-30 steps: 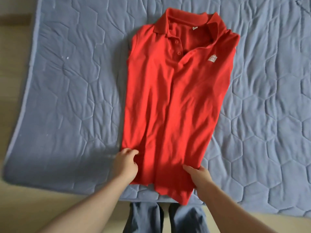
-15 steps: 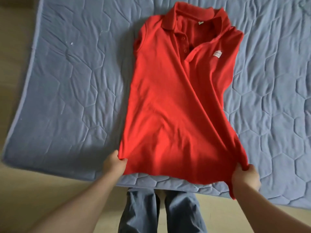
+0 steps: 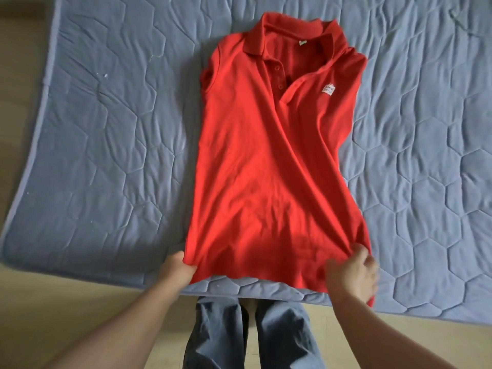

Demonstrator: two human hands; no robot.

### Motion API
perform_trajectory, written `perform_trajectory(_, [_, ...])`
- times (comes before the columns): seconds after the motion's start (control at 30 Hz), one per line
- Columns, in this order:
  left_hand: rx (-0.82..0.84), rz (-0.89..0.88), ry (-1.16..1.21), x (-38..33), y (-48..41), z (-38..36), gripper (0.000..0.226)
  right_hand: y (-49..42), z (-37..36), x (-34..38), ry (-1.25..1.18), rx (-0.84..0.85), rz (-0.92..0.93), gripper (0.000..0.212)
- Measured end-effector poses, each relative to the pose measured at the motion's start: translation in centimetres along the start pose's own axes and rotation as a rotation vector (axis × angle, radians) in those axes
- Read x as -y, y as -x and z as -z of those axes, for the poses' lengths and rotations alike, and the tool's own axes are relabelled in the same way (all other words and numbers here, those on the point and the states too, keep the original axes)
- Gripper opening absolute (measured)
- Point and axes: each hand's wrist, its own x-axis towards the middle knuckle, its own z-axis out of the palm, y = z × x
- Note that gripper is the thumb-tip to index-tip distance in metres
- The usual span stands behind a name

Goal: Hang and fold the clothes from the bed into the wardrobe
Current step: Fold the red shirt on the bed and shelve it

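Two corners of the hem (image 3: 266, 278) are what I work from: my left hand (image 3: 177, 269) has its fingers curled under the near-left corner and grips it, and my right hand (image 3: 352, 272) is bunched on the near-right corner, where the cloth gathers toward it. That hand is blurred, so I read it as pinching rather than seeing each finger. The shirt (image 3: 269, 155) lies face up on the bed (image 3: 111, 134), collar (image 3: 292, 30) at the far end, sleeves tucked out of sight under the body, and the hem reaches the near edge of the bed. I judge the step to be squaring the shirt flat before folding. To do it well I would pull both corners evenly toward me and apart, so the diagonal creases running from the placket to the right corner come out. I would then lay the hem down level, not slanted as it is now, with the right corner hanging over the edge. Room is generous: bare quilt lies wide on both sides and beyond the collar, so the fold can go up the bed. The near edge is the limit, with floor (image 3: 53, 315) and my legs (image 3: 253, 336) just below it, so I would not drag the cloth any nearer.
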Motion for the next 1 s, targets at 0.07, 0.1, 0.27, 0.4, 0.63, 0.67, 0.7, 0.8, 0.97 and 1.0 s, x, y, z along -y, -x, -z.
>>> perform_trajectory(0.07, [0.028,0.003,-0.043,0.1,-0.1,0.7,0.026,1.5,-1.1,1.6,0.116,0.147,0.201,0.043])
perform_trajectory(0.1, [0.064,0.007,-0.05,0.1,-0.3,1.0,0.028,2.3,-1.9,2.4,0.16,0.225,0.285,0.041])
perform_trajectory(0.27, [0.194,0.009,0.406,-0.5,-2.3,2.3,0.029,5.6,-5.9,7.3,0.177,0.451,0.525,0.047])
perform_trajectory(0.4, [0.268,0.052,0.676,-3.9,-5.8,4.4,0.03,4.4,-7.5,11.5,0.104,0.365,0.486,0.044])
perform_trajectory(0.63, [0.419,-0.033,1.065,-15.1,-11.6,8.7,0.036,-1.5,-8.0,20.2,-0.067,0.175,0.482,0.042])
perform_trajectory(0.67, [0.44,-0.034,1.149,-16.8,-12.2,9.4,0.035,-2.4,-8.1,21.4,-0.111,0.172,0.478,0.042])
perform_trajectory(0.7, [0.466,-0.032,1.216,-18.4,-12.8,10.1,0.037,-3.4,-8.2,22.5,-0.157,0.193,0.456,0.042])
perform_trajectory(0.8, [0.526,-0.029,1.349,-22.7,-14.5,11.9,0.047,-5.8,-8.6,24.6,-0.234,0.375,0.301,0.041])
perform_trajectory(0.97, [0.527,-0.108,1.345,-28.7,-15.9,14.6,0.041,-8.8,-9.1,25.8,-0.281,0.503,0.115,0.03])
perform_trajectory(1.0, [0.505,-0.141,1.305,-29.6,-16.0,15.0,0.031,-9.2,-9.1,26.0,-0.291,0.515,0.091,0.03])
